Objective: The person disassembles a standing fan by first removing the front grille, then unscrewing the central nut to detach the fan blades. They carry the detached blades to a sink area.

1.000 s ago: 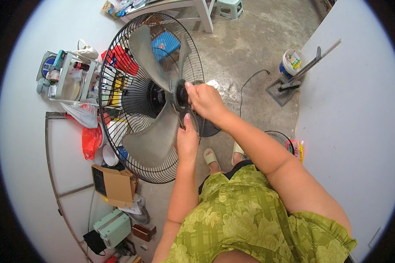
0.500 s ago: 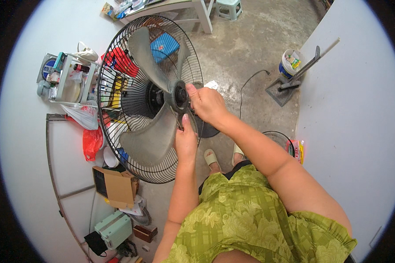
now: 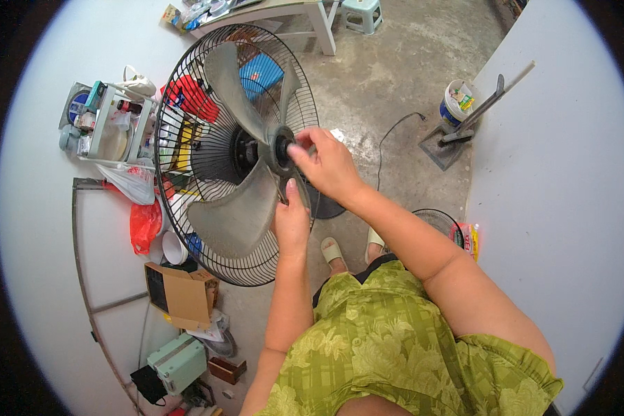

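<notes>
A standing fan's grey blade set (image 3: 230, 218) sits inside its black wire rear grille (image 3: 301, 83), with the front uncovered. My left hand (image 3: 292, 225) is closed on the lower blade near the hub, thumb on the near face and the other fingers hidden behind it. At the dark round hub (image 3: 282, 148), my right hand (image 3: 329, 163) has its thumb against the centre and its fingers curled at the right rim. Whether a small part lies between them is hidden. Part of the black fan base (image 3: 328, 205) shows below my right hand.
Another round wire grille (image 3: 437, 220) lies near my feet on the right, beside a pink and yellow packet (image 3: 470, 239). A dustpan (image 3: 442, 147) and a white bucket (image 3: 457, 100) stand along the right wall. Leftward are a loaded shelf (image 3: 107, 128) and a cardboard box (image 3: 187, 298).
My right hand has shifted its grip: the thumb moved from the hub's upper right edge down to its centre, and the fingers spread along the rim. My left hand stays on the blade.
</notes>
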`<state>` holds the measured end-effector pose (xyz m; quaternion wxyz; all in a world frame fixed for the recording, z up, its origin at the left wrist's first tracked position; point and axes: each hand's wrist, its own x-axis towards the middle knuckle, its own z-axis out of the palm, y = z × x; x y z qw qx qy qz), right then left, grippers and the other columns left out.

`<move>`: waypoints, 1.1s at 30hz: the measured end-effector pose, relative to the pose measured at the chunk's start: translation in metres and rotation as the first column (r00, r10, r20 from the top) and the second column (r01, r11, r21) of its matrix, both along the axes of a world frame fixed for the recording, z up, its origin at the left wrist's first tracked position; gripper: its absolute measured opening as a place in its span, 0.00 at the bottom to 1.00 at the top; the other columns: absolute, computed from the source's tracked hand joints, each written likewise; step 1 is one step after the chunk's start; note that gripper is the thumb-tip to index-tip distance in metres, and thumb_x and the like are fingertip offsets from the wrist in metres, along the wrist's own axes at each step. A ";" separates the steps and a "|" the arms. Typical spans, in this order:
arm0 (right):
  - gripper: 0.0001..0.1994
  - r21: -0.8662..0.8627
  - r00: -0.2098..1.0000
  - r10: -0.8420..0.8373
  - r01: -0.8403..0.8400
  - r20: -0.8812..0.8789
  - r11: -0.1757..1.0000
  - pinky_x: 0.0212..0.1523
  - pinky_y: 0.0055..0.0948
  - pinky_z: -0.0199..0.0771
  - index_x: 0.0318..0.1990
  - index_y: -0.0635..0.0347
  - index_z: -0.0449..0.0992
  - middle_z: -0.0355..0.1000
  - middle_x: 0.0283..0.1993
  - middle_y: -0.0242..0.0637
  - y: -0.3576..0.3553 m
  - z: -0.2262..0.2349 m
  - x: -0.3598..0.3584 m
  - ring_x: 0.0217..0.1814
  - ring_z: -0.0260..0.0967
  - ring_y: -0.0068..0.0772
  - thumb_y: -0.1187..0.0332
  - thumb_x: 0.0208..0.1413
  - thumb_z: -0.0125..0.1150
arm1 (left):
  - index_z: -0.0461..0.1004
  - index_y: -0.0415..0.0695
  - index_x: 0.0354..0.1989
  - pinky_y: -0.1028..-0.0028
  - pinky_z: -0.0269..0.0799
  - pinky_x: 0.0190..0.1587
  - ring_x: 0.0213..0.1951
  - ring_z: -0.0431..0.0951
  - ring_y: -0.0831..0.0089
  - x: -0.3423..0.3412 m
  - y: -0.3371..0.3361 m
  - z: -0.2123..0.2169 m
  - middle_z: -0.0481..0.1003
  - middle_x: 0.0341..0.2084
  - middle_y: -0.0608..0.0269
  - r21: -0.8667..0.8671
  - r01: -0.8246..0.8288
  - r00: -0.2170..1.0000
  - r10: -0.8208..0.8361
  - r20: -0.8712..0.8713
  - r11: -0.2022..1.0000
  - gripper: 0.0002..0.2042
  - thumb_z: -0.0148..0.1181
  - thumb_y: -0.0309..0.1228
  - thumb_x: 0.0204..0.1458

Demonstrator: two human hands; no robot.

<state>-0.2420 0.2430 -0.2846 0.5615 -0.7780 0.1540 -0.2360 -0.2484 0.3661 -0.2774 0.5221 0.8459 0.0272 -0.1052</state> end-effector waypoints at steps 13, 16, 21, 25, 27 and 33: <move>0.19 -0.015 0.994 -0.032 0.034 0.103 0.999 0.33 0.45 0.71 0.30 0.61 0.75 0.73 0.29 0.52 0.003 0.010 0.004 0.32 0.72 0.55 0.53 0.58 0.51 | 0.73 0.36 0.33 0.74 0.65 0.18 0.15 0.69 0.78 -0.002 -0.005 0.003 0.72 0.19 0.64 -0.106 -0.054 0.997 0.059 0.051 0.993 0.21 0.51 0.46 0.60; 0.23 -0.072 0.967 -0.075 0.095 0.243 0.993 0.33 0.46 0.71 0.28 0.63 0.75 0.73 0.28 0.53 0.005 0.005 0.013 0.31 0.71 0.57 0.51 0.60 0.48 | 0.73 0.36 0.30 0.73 0.65 0.19 0.15 0.69 0.77 -0.001 -0.005 0.002 0.72 0.17 0.64 -0.111 -0.010 0.996 0.020 0.090 0.994 0.21 0.51 0.46 0.60; 0.18 0.058 0.927 0.170 -0.160 -0.335 0.985 0.34 0.41 0.72 0.41 0.62 0.70 0.72 0.34 0.46 -0.018 -0.005 0.015 0.31 0.72 0.49 0.60 0.47 0.64 | 0.73 0.37 0.24 0.72 0.65 0.20 0.16 0.70 0.75 -0.001 -0.003 0.003 0.69 0.12 0.64 -0.008 -0.017 0.999 0.017 0.031 1.000 0.25 0.50 0.49 0.59; 0.19 0.096 0.993 -0.006 -0.005 0.120 0.995 0.32 0.39 0.72 0.41 0.63 0.70 0.72 0.30 0.42 -0.003 -0.009 0.009 0.28 0.71 0.44 0.60 0.46 0.67 | 0.73 0.37 0.22 0.71 0.66 0.22 0.16 0.70 0.74 0.000 -0.001 0.001 0.69 0.11 0.64 -0.017 0.001 1.000 -0.001 0.023 1.000 0.27 0.49 0.51 0.59; 0.20 0.126 0.990 0.050 -0.066 0.131 0.990 0.31 0.36 0.72 0.40 0.63 0.70 0.71 0.29 0.42 0.002 -0.009 0.010 0.26 0.70 0.39 0.61 0.45 0.68 | 0.73 0.37 0.23 0.71 0.66 0.22 0.16 0.71 0.74 0.001 -0.001 0.000 0.70 0.12 0.64 0.027 -0.005 1.000 0.005 0.026 1.000 0.27 0.49 0.52 0.59; 0.16 0.603 0.988 0.133 -0.153 0.078 0.783 0.25 0.24 0.71 0.39 0.61 0.70 0.70 0.30 0.36 -0.008 -0.011 0.012 0.27 0.69 0.27 0.59 0.50 0.63 | 0.74 0.38 0.29 0.73 0.66 0.21 0.17 0.71 0.75 0.000 -0.005 0.001 0.71 0.15 0.65 -0.037 0.004 0.998 -0.002 0.060 0.999 0.24 0.49 0.51 0.60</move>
